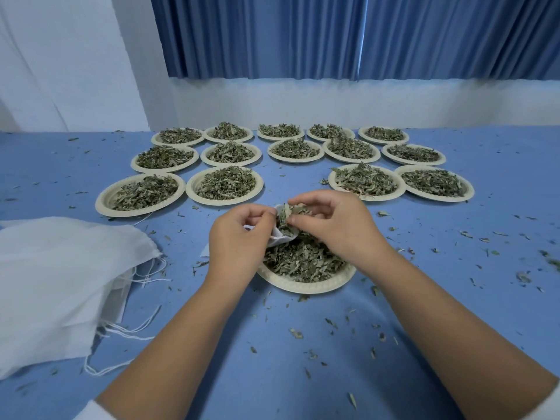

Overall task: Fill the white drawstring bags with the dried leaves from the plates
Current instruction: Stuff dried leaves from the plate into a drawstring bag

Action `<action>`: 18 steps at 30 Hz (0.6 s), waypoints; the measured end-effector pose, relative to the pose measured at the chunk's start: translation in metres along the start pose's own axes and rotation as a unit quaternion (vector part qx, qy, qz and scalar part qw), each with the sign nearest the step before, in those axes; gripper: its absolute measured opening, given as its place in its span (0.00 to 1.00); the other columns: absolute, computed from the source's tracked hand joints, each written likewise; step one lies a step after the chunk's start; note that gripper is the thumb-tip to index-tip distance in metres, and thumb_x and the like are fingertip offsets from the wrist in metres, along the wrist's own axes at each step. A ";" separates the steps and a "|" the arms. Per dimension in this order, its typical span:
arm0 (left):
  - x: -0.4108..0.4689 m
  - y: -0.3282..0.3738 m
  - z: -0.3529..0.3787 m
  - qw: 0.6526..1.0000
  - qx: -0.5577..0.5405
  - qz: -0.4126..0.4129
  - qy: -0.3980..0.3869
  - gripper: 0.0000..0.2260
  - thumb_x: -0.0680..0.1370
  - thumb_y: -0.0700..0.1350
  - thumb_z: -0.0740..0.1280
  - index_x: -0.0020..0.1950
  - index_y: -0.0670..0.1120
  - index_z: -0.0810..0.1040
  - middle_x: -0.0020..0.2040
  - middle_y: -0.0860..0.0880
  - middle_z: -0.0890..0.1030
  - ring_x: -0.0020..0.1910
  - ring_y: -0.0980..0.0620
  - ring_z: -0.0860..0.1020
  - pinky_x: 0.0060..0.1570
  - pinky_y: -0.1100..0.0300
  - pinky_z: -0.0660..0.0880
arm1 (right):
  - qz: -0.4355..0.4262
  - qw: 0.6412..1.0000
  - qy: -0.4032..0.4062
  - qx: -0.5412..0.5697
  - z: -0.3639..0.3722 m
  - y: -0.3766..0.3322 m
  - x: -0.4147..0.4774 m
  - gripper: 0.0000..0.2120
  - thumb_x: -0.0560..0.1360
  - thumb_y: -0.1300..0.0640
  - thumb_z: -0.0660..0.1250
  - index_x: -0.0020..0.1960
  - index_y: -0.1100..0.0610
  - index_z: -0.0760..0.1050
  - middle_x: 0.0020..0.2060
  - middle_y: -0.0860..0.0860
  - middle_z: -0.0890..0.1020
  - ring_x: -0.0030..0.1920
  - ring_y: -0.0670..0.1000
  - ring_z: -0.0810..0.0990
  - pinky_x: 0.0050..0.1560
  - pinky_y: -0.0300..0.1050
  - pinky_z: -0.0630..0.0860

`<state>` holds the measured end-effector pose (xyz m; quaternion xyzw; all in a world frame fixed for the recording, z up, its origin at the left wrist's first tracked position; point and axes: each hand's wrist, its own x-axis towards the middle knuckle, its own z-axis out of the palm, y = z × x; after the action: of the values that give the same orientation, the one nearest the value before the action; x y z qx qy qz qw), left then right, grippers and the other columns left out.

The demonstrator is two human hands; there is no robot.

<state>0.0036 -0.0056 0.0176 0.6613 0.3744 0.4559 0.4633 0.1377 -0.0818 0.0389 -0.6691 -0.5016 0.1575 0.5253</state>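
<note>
A cream paper plate [306, 287] heaped with dried green leaves [303, 260] lies on the blue table in front of me. Above its far edge my left hand [239, 237] grips the rim of a small white drawstring bag [280, 234], most of it hidden behind the hand. My right hand [330, 225] pinches a clump of dried leaves [289, 215] at the bag's mouth.
Several more plates of dried leaves [225, 184] stand in rows at the far side. A pile of empty white drawstring bags [60, 277] with loose strings lies at the left. Leaf crumbs are scattered over the blue tablecloth [303, 344]. A blue curtain hangs behind.
</note>
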 end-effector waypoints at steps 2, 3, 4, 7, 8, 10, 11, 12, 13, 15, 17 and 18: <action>0.000 0.000 0.000 1.000 -0.006 0.001 0.000 0.05 0.76 0.45 0.70 0.40 0.51 0.83 0.31 0.57 0.81 0.30 0.65 0.75 0.34 0.69 0.70 | -0.020 0.997 0.014 -0.067 0.004 0.002 -0.002 0.13 0.70 0.57 0.77 0.44 0.41 0.77 0.34 0.42 0.80 0.29 0.36 0.75 0.33 0.29 0.70; 0.000 0.001 0.000 1.000 -0.010 0.001 -0.001 0.05 0.76 0.45 0.71 0.40 0.52 0.83 0.31 0.57 0.81 0.30 0.65 0.76 0.33 0.71 0.70 | -0.030 0.995 0.013 -0.098 0.006 0.003 -0.002 0.14 0.70 0.58 0.76 0.43 0.42 0.74 0.34 0.42 0.80 0.30 0.37 0.75 0.33 0.30 0.70; 0.000 0.001 0.000 1.000 -0.015 0.002 -0.003 0.05 0.76 0.46 0.71 0.40 0.52 0.83 0.31 0.57 0.81 0.30 0.65 0.76 0.32 0.73 0.69 | -0.041 0.991 0.010 -0.129 0.007 0.004 -0.003 0.14 0.71 0.57 0.75 0.43 0.43 0.73 0.34 0.42 0.80 0.32 0.37 0.76 0.34 0.31 0.71; -0.001 0.001 0.001 1.000 -0.013 0.008 -0.014 0.05 0.76 0.45 0.71 0.40 0.53 0.83 0.32 0.58 0.81 0.30 0.66 0.76 0.32 0.74 0.69 | -0.057 0.977 -0.005 -0.204 0.007 0.004 -0.004 0.07 0.72 0.57 0.74 0.46 0.49 0.78 0.33 0.40 0.77 0.34 0.39 0.75 0.38 0.35 0.71; -0.001 0.001 0.001 1.000 -0.009 0.012 -0.018 0.06 0.76 0.45 0.71 0.40 0.54 0.82 0.32 0.58 0.81 0.31 0.65 0.76 0.33 0.73 0.70 | -0.058 0.974 -0.012 -0.217 0.007 0.003 -0.004 0.06 0.72 0.57 0.74 0.48 0.50 0.81 0.33 0.40 0.76 0.34 0.39 0.75 0.39 0.35 0.71; -0.001 0.000 0.002 1.000 -0.005 0.013 -0.026 0.07 0.76 0.44 0.70 0.40 0.54 0.83 0.33 0.57 0.82 0.32 0.63 0.77 0.37 0.68 0.75 | -0.056 0.975 -0.033 -0.210 0.007 0.002 -0.005 0.09 0.73 0.58 0.73 0.52 0.50 0.83 0.36 0.41 0.77 0.34 0.37 0.75 0.40 0.31 0.71; -0.002 0.000 0.002 0.999 -0.006 0.010 -0.030 0.07 0.77 0.44 0.70 0.40 0.53 0.83 0.33 0.56 0.82 0.32 0.62 0.77 0.38 0.64 0.77 | -0.052 0.979 -0.044 -0.192 0.007 0.001 -0.005 0.10 0.73 0.58 0.72 0.54 0.50 0.83 0.40 0.41 0.78 0.35 0.36 0.75 0.42 0.29 0.71; -0.002 0.000 0.002 0.999 -0.011 0.008 -0.032 0.06 0.77 0.44 0.70 0.41 0.52 0.83 0.33 0.55 0.82 0.32 0.61 0.78 0.38 0.64 0.78 | -0.048 0.983 -0.053 -0.168 0.007 -0.001 -0.005 0.11 0.73 0.57 0.71 0.55 0.49 0.83 0.45 0.42 0.79 0.37 0.35 0.76 0.44 0.30 0.73; -0.002 0.001 0.002 0.999 -0.016 0.010 -0.031 0.05 0.77 0.43 0.69 0.42 0.51 0.83 0.32 0.55 0.82 0.32 0.62 0.78 0.36 0.66 0.77 | -0.043 0.987 -0.057 -0.145 0.007 -0.002 -0.004 0.11 0.74 0.57 0.71 0.55 0.49 0.83 0.48 0.42 0.80 0.40 0.36 0.77 0.48 0.33 0.75; -0.002 0.001 0.001 0.999 -0.014 0.016 -0.025 0.04 0.77 0.43 0.69 0.43 0.49 0.83 0.31 0.55 0.82 0.31 0.63 0.78 0.32 0.72 0.73 | -0.038 0.992 -0.052 -0.104 0.008 -0.004 -0.004 0.09 0.76 0.57 0.68 0.53 0.50 0.84 0.49 0.39 0.79 0.47 0.40 0.79 0.56 0.39 0.75; -0.002 0.002 0.001 1.000 -0.010 0.015 -0.020 0.04 0.77 0.44 0.70 0.44 0.49 0.83 0.33 0.53 0.82 0.32 0.61 0.79 0.31 0.72 0.72 | -0.030 0.996 -0.036 -0.078 0.008 -0.004 -0.004 0.09 0.77 0.59 0.67 0.53 0.52 0.84 0.49 0.41 0.79 0.48 0.43 0.80 0.58 0.43 0.75; -0.002 0.002 0.001 1.000 -0.012 0.011 -0.018 0.04 0.77 0.44 0.70 0.44 0.49 0.83 0.34 0.52 0.83 0.33 0.60 0.79 0.31 0.72 0.73 | -0.026 0.997 -0.025 -0.073 0.009 -0.003 -0.003 0.08 0.77 0.59 0.68 0.53 0.52 0.84 0.50 0.44 0.79 0.46 0.44 0.80 0.57 0.43 0.76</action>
<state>0.0040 -0.0083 0.0189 0.6676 0.3533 0.4538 0.4727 0.1284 -0.0799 0.0369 -0.6885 -0.5416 0.1233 0.4662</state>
